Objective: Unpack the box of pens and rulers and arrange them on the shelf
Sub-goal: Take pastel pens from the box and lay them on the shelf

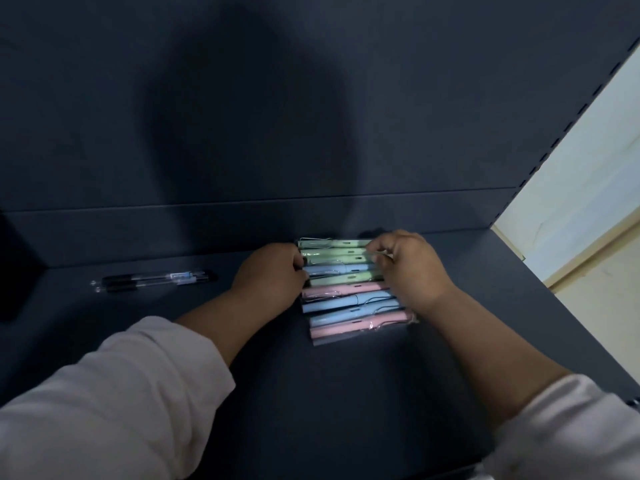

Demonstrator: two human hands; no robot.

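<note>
The left hand reaches forward from a pale, soft cloth sleeve pushed up the forearm. It lies knuckles up, its fingers curled down against the left ends of a row of slim pastel pens, green, blue and pink, each in a crinkled, clear plastic wrapper. The fingertips are hidden under the hand, so it cannot be told whether they grip the pens or only rest against them. The right hand comes in from the other side, wrist bent inward, and its fingers are curled narrow, pinching the glossy wrapping at the right ends of the farthest green pens. The pens lie crosswise between the two sets of fingers, side by side and touching. The green ones lie farthest out, then blue and pink towards the person, and the nearest pink one extends below the right wrist. They rest on a smooth, matt, dark blue-grey metal shelf, close to its flat back panel. Well to the left of the left fingers lie two clear-barrelled pens with black caps, parallel and touching. Farther left, a dark block is cut off by the frame edge and too dim to identify. To the right of the right fingers, a slotted upright borders a pale wall.
</note>
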